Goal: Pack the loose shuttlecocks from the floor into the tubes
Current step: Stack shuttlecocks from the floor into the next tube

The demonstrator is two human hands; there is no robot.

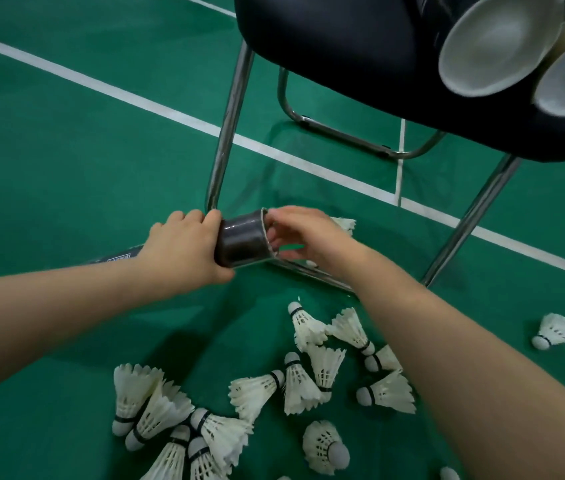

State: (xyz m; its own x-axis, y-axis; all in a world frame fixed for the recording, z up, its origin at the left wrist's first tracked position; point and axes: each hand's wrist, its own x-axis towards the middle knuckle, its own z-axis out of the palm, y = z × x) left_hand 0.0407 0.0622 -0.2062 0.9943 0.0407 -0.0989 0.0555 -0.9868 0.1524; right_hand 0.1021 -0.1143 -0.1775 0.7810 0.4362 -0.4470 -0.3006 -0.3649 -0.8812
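Holding tube (241,239) level beside chair leg (225,133).
Left grip (184,247) wraps tube near its mouth; right grip (303,237) curls at the rim, hold unclear. Shuttlecocks (295,386) lie loose on floor (66,150) nearby.

Shuttlecocks (324,446): 14 whole on floor (66,150), 1 partly hidden behind right hand (303,233), 2 cut off at bottom edge. Pile overlaps, count rough.
Tubes: 3. 1 dark tube (243,237) in left hand (184,247), 2 capped tube ends (495,43) on chair (326,46).
Chairs: 1.
Hands: 2.
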